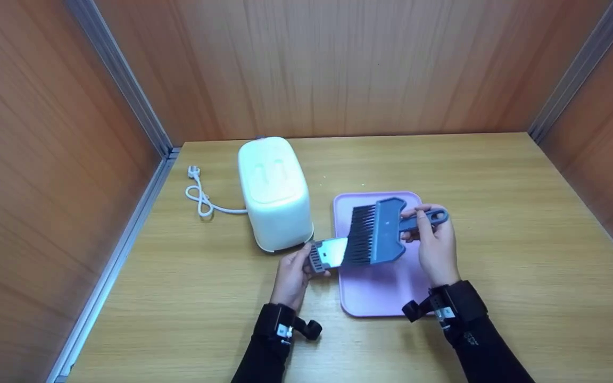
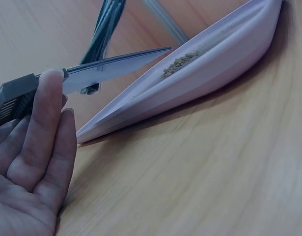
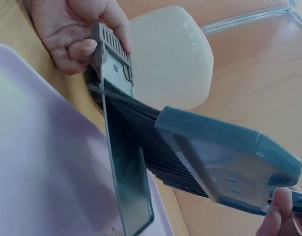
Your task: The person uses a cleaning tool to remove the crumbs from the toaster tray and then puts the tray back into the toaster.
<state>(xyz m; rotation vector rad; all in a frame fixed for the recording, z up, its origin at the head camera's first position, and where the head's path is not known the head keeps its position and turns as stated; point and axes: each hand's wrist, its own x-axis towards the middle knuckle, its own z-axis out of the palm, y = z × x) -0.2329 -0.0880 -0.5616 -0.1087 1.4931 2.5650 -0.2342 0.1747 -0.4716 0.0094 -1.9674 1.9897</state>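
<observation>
My left hand [image 1: 291, 274] pinches the grey slotted end of a metal crumb tray [image 1: 332, 252], held above the left edge of a lilac tray [image 1: 386, 300]. My right hand [image 1: 437, 247] grips the handle of a blue brush [image 1: 389, 231]. Its black bristles lie against the crumb tray's plate, as the right wrist view shows on the brush [image 3: 229, 152] and the metal plate [image 3: 128, 191]. In the left wrist view a small heap of brownish crumbs [image 2: 180, 64] sits in the lilac tray.
A white toaster [image 1: 274, 197] stands left of the lilac tray, close to the left hand. Its white cord [image 1: 205, 202] lies knotted at the left, ending in a plug [image 1: 193, 171]. Wood-grain panels [image 1: 359, 69] enclose the tabletop at the back and sides.
</observation>
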